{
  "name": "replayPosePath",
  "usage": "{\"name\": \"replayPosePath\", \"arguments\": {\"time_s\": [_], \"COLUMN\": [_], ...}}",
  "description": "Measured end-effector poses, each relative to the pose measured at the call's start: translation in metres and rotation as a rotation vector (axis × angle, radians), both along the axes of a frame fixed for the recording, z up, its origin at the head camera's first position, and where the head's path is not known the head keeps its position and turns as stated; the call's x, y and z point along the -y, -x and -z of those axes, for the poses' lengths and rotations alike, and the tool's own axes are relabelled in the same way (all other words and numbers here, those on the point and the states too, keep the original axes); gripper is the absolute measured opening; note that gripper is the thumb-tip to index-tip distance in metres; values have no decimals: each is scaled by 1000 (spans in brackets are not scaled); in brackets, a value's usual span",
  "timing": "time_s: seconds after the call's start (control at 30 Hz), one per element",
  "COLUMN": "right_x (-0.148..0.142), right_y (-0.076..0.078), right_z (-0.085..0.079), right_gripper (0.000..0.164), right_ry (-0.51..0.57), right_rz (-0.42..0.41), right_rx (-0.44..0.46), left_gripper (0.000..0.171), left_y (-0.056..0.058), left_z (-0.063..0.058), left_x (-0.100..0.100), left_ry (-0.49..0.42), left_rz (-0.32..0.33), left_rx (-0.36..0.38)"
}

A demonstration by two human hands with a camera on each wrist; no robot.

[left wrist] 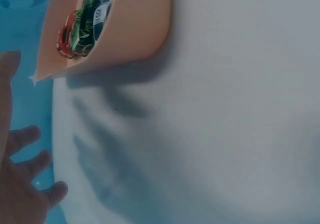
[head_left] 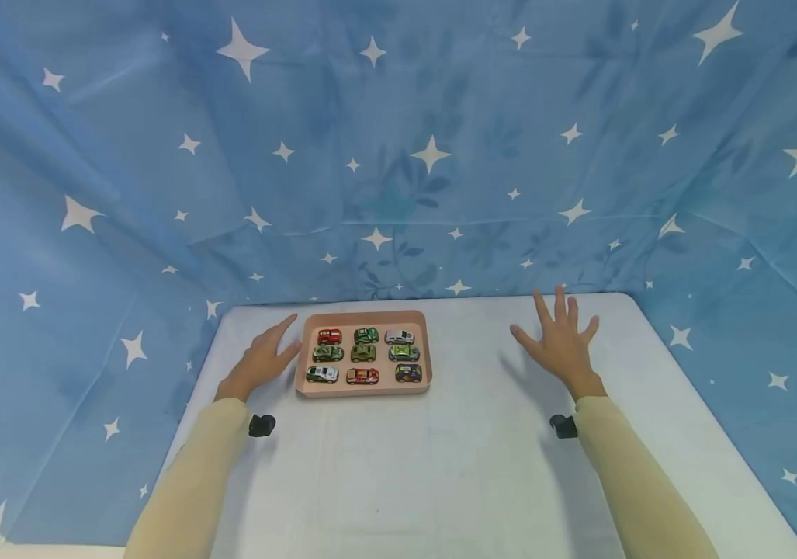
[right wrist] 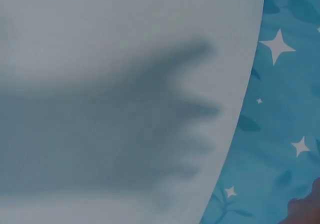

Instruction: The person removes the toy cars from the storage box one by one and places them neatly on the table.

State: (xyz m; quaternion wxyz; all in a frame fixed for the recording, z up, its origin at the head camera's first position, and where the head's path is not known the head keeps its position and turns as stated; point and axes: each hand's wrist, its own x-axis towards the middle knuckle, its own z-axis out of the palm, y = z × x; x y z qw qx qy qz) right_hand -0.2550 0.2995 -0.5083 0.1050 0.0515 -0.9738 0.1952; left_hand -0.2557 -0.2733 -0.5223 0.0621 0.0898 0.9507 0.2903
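A shallow pink tray (head_left: 363, 392) lies left of centre on the white table, with several small toy cars inside, among them a red car (head_left: 330, 337), an olive green car (head_left: 363, 353) and a white car (head_left: 322, 374). Just left of the tray is my left hand (head_left: 261, 361), fingers extended and holding nothing. The left wrist view shows its fingers spread, apart from the tray's wall (left wrist: 135, 29). Well to the right, my right hand (head_left: 560, 341) hovers above the table with fingers spread wide. The right wrist view shows mostly its shadow.
The white tabletop (head_left: 398, 481) has rounded far corners. A blue curtain (head_left: 398, 101) with white stars surrounds it at the back and both sides. A small black device sits at each wrist, the left one (head_left: 261, 425) and the right one (head_left: 563, 426).
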Motion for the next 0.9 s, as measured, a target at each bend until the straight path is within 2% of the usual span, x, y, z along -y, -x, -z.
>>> {"name": "replayPosePath", "arguments": {"time_s": [0.17,0.37,0.63,0.77,0.9], "right_x": [4,14,30,41,54], "right_y": [2,9,20,24,27], "right_z": [3,4,-4,-6,-3], "right_gripper": [94,96,100,99,95], "right_ry": [75,194,335,379,395], "right_rz": [-29,-91,-115,-123,-135], "right_rx": [36,145,248,275,282], "left_gripper": [63,58,60,61,62], "left_y": [-1,-5,-4,-5,-10], "left_z": [10,15,13,13,18], "left_x": [0,-3,-6,-6,-7], "left_ry": [-19,-26,-23,-24,-25], "left_rz": [7,48,-7,-10,-15], "left_rx": [46,116,172,194,216]}}
